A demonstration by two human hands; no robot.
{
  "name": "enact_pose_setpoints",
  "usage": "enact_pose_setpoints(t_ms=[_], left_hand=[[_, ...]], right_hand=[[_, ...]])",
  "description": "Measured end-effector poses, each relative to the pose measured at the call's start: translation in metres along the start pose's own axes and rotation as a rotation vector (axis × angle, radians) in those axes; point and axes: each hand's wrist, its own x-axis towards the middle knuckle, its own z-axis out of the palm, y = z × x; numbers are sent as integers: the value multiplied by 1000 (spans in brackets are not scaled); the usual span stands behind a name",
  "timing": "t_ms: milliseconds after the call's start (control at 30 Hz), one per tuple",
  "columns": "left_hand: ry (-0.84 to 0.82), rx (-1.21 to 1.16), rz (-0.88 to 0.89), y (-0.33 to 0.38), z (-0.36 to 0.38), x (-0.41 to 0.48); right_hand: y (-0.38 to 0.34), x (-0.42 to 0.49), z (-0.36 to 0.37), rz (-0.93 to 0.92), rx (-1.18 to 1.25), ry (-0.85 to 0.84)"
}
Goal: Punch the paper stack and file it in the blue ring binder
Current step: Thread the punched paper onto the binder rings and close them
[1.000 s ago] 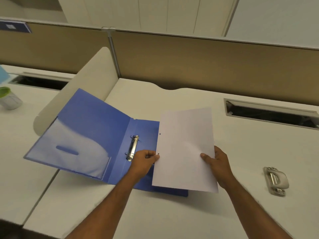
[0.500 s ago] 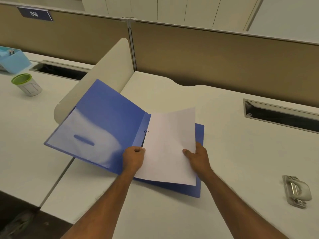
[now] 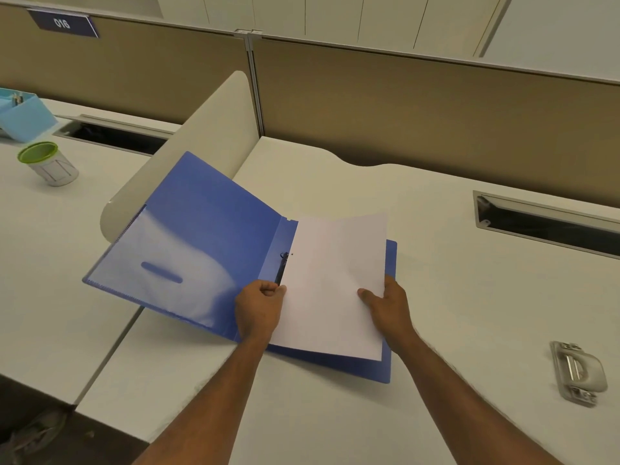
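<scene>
The blue ring binder [image 3: 208, 236] lies open on the white desk, its left cover propped against a low divider. The white paper stack [image 3: 332, 280] lies over the binder's right half, its punched left edge at the ring mechanism [image 3: 282, 263], which shows only as a dark sliver. One punched hole is visible near the upper ring. My left hand [image 3: 260, 308] pinches the stack's lower left edge beside the rings. My right hand [image 3: 385, 305] grips the lower right edge, thumb on top.
A grey hole punch [image 3: 577, 372] rests on the desk at the right. A cable slot [image 3: 547, 226] is cut into the desk at the back right. A green-rimmed cup [image 3: 47, 162] and a light blue tray [image 3: 23, 115] stand on the neighbouring desk, left.
The paper stack has moved left and down onto the binder's right half, so its punched edge now covers most of the rings. Both hands moved with it.
</scene>
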Motion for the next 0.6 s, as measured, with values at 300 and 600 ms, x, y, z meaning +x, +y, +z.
enact_pose_setpoints(t_ms=[300,600], left_hand=[[-134,535,347,-1,-1,9],[-202,524,471,21,3,46]], right_hand=[[-6,3,-3,-4,31,9],[-5,2,-2,-11,50,7]])
